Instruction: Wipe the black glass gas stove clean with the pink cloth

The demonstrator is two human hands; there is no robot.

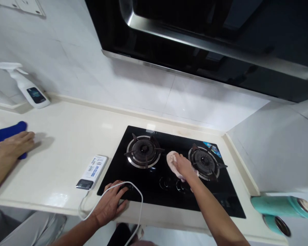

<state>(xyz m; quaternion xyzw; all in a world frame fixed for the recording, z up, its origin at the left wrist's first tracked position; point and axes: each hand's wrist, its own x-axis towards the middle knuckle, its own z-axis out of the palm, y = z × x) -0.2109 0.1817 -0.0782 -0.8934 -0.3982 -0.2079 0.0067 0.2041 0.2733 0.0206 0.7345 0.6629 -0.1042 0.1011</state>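
My right hand (184, 166) presses a pale pink cloth (172, 161) onto the black glass gas hob (154, 184), between the two burners. Its fingers are closed over the cloth and partly hide it. The right burner (204, 160) is just beside that hand, the left burner (143, 150) farther off. At the hob's front left corner my left hand (112, 201) rests with fingers spread, holding nothing. A white cable (137, 188) loops over it, running from a white power bank (92, 172) on the counter.
Another person's hand (16, 145) holds a blue cloth (10, 131) on the counter at left. A white spray bottle (28, 85) stands by the wall. A black range hood (207, 37) overhangs the hob. A turquoise flask (277, 206) and its cup (269, 222) are at the right edge.
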